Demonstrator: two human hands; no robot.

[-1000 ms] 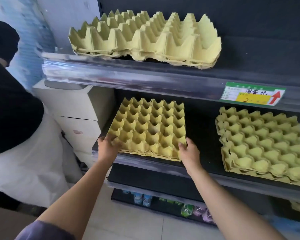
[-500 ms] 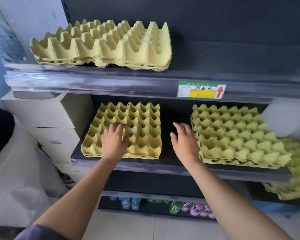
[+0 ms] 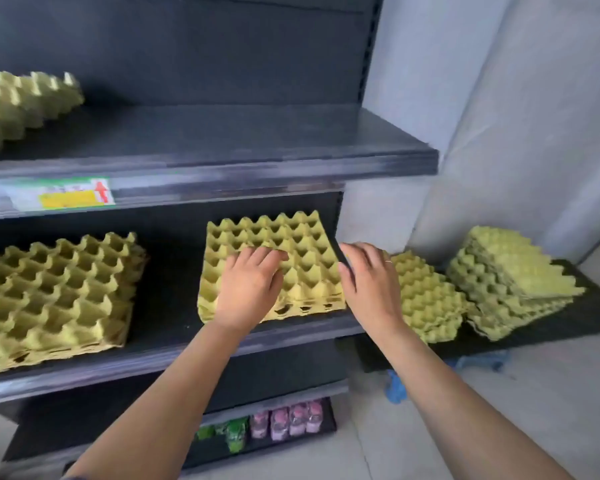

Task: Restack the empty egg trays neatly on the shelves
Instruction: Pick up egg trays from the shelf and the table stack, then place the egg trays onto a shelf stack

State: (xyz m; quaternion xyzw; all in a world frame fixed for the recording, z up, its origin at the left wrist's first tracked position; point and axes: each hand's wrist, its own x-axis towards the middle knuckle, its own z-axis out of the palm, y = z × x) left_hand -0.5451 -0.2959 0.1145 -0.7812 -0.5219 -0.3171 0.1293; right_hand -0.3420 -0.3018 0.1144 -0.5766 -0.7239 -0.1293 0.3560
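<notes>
Lying beneath left grip (image 3: 250, 289), tray stack (image 3: 291, 237) (right grip (image 3: 371, 285) beside).

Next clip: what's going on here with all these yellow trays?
A person is tidying empty egg trays on a dark shelf unit. The left hand rests on top of the right-hand stack on the middle shelf. The right hand is open at that stack's right edge; contact is unclear. A second stack sits further left on the same shelf, and a third stack sits on the top shelf. An inner pile and an outer pile lie on a low dark platform.
</notes>
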